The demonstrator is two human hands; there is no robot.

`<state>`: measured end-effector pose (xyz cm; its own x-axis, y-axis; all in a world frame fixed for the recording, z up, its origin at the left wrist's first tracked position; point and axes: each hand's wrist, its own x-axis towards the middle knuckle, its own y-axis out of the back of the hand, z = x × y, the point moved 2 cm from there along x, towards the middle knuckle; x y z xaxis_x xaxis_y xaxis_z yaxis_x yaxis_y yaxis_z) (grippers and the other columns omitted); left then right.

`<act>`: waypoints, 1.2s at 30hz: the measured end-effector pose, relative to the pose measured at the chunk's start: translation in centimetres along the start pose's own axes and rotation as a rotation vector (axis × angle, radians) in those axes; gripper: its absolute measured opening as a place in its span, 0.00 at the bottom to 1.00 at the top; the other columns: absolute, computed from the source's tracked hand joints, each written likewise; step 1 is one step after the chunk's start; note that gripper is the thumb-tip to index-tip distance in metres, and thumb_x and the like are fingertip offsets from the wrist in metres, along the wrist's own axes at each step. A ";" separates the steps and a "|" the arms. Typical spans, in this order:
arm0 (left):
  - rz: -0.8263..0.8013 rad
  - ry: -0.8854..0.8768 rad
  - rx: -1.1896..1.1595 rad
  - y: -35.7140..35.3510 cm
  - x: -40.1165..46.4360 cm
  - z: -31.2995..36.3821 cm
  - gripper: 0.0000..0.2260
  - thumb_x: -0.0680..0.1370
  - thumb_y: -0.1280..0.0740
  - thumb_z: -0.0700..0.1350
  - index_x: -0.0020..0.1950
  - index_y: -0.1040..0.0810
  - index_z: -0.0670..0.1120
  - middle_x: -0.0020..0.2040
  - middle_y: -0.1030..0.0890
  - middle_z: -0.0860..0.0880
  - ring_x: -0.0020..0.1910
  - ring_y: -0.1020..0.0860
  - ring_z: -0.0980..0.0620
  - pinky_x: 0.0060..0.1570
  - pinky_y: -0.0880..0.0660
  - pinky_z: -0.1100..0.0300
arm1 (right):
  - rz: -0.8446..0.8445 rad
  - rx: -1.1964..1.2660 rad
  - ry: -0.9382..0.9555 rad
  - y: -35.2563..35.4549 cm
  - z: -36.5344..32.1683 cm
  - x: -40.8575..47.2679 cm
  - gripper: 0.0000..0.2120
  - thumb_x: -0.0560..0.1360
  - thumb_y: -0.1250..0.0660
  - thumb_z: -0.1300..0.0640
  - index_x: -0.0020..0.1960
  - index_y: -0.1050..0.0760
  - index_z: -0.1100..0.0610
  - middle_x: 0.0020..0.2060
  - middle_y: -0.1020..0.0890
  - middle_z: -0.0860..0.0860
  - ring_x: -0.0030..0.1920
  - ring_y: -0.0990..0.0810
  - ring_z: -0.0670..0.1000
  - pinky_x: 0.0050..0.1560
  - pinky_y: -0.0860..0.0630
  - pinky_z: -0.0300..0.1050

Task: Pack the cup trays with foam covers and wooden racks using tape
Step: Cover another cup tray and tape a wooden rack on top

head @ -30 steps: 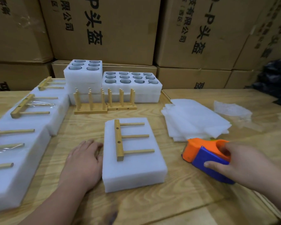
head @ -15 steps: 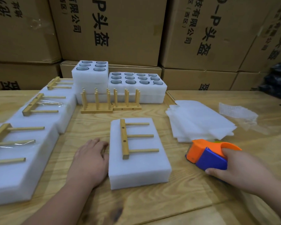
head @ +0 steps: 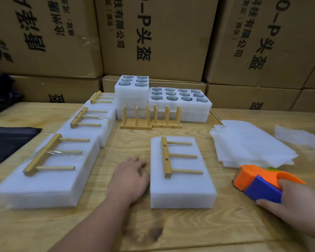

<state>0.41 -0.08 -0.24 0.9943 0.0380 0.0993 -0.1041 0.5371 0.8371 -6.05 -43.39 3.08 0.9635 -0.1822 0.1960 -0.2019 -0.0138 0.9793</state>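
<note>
Nearest the camera, at the lower right of the frame, the right hand [head: 296, 202] wraps its fingers [head: 265, 202] round the orange-and-blue plastic tape dispenser [head: 258, 182], which rests on the pale wooden surface [head: 171, 230] with its orange nose aimed up and left toward the work. It looks held ready for taping, not yet applied.

Left of it, at lower centre, the left hand [head: 130, 179] lies flat on the surface with relaxed, straight fingers, grasping nothing. Its edge touches the left side of the white rectangular foam-covered cup tray [head: 182, 188], probably to steady the block against sliding.

That tray sits at centre frame, its long axis running away from the camera. On top lies a light wooden peg rack [head: 166, 157] on its side: the spine runs along the tray's length near the left edge, and three pegs point right. No tape shows on it, so this pack appears unsecured.

At left, a row of finished foam packs [head: 49, 179] recedes diagonally, each carrying a rack with clear tape across it.

To the right lies a stack of thin white foam sheets [head: 249, 144].

Farther back, two upright wooden racks [head: 149, 119] stand before open foam trays of glass cups [head: 178, 96], against brown cardboard boxes [head: 162, 33].
</note>
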 end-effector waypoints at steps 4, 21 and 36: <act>0.007 0.077 -0.229 0.6 -0.3 -0.2 0.14 0.79 0.37 0.52 0.62 0.18 0.58 0.72 0.26 0.58 0.77 0.37 0.58 0.73 0.38 0.58 | 0.028 0.056 -0.019 0.2 -0.5 -0.6 0.29 0.56 0.36 0.19 0.28 0.38 0.44 0.18 0.33 0.44 0.18 0.32 0.40 0.17 0.42 0.36; -0.075 -0.447 -0.861 12.1 -6.2 11.0 0.12 0.73 0.30 0.56 0.56 0.18 0.63 0.55 0.15 0.58 0.59 0.19 0.58 0.57 0.23 0.61 | 0.443 0.392 0.422 10.1 -11.2 -5.1 0.27 0.66 0.37 0.24 0.33 0.29 0.49 0.26 0.27 0.43 0.31 0.27 0.47 0.28 0.29 0.46; 0.079 -0.747 -0.350 14.6 -9.5 14.5 0.16 0.69 0.22 0.55 0.55 0.15 0.58 0.54 0.18 0.66 0.57 0.21 0.63 0.55 0.27 0.67 | 0.466 0.550 0.531 12.0 -13.8 -7.0 0.27 0.68 0.37 0.23 0.37 0.25 0.47 0.32 0.27 0.36 0.40 0.27 0.43 0.37 0.31 0.32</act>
<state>-10.88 -4.83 18.81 0.6952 -0.4175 0.5851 -0.0374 0.7919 0.6095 -12.76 -28.77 14.17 0.6895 0.1897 0.6990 -0.5173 -0.5465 0.6586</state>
